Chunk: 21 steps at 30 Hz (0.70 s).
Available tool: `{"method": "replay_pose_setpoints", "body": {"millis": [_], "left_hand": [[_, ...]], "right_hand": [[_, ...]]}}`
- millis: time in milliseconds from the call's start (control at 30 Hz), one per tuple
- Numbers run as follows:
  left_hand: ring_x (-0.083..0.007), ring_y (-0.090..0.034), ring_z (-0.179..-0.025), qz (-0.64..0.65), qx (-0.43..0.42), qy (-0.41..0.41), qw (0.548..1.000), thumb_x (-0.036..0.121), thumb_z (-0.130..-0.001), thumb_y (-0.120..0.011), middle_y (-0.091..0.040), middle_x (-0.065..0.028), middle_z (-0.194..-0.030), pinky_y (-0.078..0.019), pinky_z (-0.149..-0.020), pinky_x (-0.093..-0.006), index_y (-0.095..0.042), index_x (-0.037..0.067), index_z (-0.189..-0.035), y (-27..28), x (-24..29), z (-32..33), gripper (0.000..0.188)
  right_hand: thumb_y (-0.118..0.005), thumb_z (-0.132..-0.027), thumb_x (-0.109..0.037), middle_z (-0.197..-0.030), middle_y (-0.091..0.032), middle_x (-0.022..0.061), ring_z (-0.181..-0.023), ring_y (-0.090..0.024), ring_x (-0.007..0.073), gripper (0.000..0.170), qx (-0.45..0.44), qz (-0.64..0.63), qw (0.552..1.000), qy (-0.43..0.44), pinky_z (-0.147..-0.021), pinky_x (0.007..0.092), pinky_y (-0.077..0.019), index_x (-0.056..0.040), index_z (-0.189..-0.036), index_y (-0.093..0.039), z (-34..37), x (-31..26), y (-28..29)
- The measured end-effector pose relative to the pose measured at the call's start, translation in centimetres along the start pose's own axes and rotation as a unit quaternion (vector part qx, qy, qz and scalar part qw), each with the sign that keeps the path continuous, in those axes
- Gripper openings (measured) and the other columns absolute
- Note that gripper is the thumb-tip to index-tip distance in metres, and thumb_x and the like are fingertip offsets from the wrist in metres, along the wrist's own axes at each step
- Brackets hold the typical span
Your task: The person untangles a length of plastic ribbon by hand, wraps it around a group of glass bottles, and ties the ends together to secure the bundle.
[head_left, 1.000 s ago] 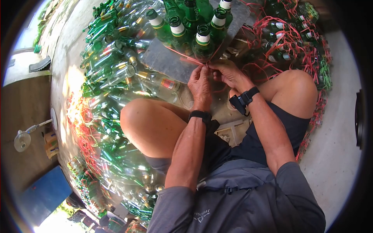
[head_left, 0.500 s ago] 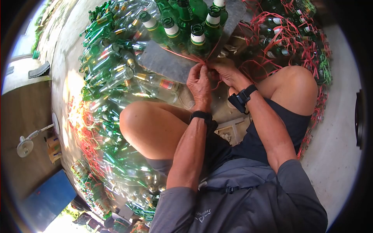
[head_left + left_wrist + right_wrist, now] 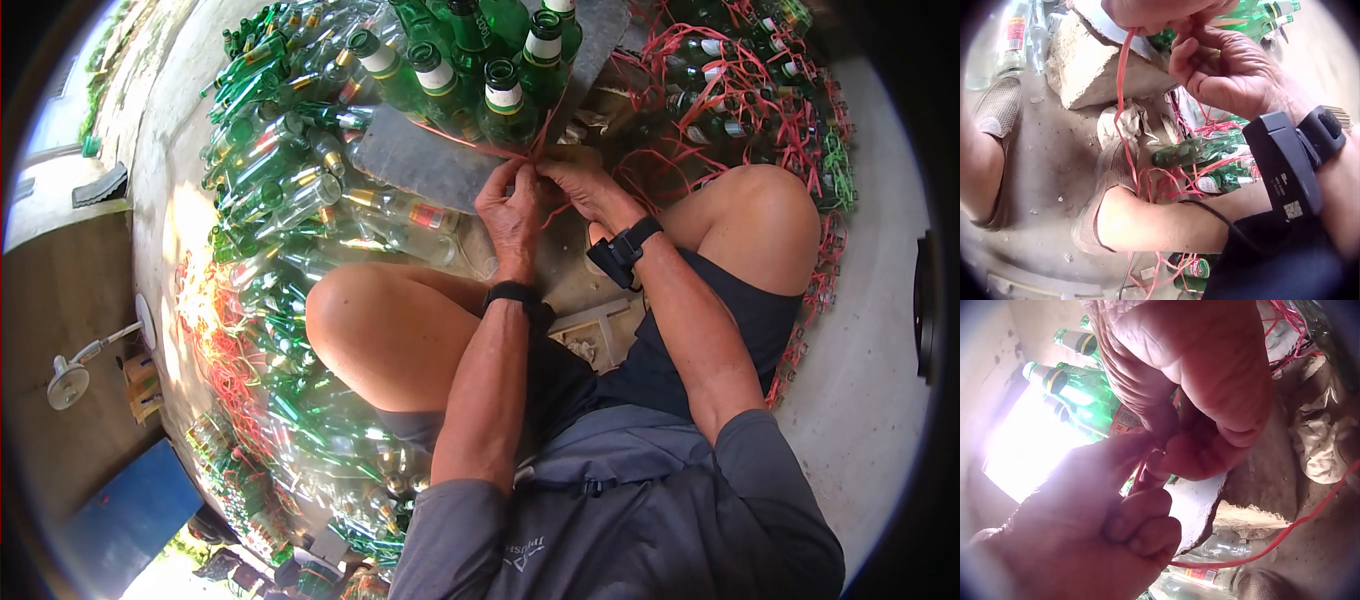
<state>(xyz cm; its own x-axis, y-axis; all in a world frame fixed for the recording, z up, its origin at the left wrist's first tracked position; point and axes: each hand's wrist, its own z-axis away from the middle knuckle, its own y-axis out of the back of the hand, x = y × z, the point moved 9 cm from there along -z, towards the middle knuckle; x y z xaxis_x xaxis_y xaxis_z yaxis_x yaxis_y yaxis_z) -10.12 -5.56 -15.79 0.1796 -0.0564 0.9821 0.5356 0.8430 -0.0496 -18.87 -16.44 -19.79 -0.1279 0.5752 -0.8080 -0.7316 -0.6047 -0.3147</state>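
A cluster of upright green glass bottles (image 3: 505,112) with white neck labels stands on a dark flat slab (image 3: 415,168). Red plastic string (image 3: 470,143) runs around the cluster's near side and meets at my fingertips. My left hand (image 3: 510,218) pinches the string between thumb and forefinger just in front of the nearest bottle. Beside it, my right hand (image 3: 588,188) also pinches the string, its fingertips against the left ones. A long loose tail of string (image 3: 1120,94) hangs below the left hand. The crossing itself is mostly hidden by the fingers.
Many loose clear and green bottles (image 3: 270,190) lie to the left. String-tied bottles (image 3: 715,75) lie at the right under tangled red string. A rough block (image 3: 1104,69) supports the slab. My bent knees (image 3: 365,320) flank my arms. A standing fan (image 3: 68,382) is far left.
Both hands stay together at the string by the bottles, with small finger movements. The bottle cluster has shifted slightly left and up in the head view.
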Motion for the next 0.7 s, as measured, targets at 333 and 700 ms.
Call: {"method": "replay_pose_setpoints", "body": {"millis": [333,700], "left_hand": [[-0.0067,-0.054,-0.067,0.084,0.009,0.158,0.984,0.012,-0.084,-0.076,-0.072,-0.0014,-0.09,-0.0399,-0.057,-0.0224,-0.077,0.0,-0.108,0.6,-1.5,-0.6,0.027],[-0.0073,-0.047,-0.059,0.043,-0.017,0.192,0.98,0.019,-0.087,-0.073,-0.064,0.0018,-0.078,-0.0357,-0.051,-0.0252,-0.077,0.001,-0.103,0.4,-1.3,-0.9,0.025]], "right_hand": [[-0.066,-0.088,-0.018,-0.087,-0.07,0.0027,-0.074,-0.06,0.0101,0.021,0.007,0.107,0.993,0.038,-0.064,0.0271,-0.0487,-0.0006,-0.098,-0.074,0.7,-1.4,-0.2],[-0.064,-0.088,-0.02,-0.081,-0.07,0.0036,-0.072,-0.062,0.0113,0.024,0.013,0.234,0.969,0.073,-0.064,0.031,-0.0502,0.0005,-0.096,-0.074,1.0,-2.4,-0.2]]}}
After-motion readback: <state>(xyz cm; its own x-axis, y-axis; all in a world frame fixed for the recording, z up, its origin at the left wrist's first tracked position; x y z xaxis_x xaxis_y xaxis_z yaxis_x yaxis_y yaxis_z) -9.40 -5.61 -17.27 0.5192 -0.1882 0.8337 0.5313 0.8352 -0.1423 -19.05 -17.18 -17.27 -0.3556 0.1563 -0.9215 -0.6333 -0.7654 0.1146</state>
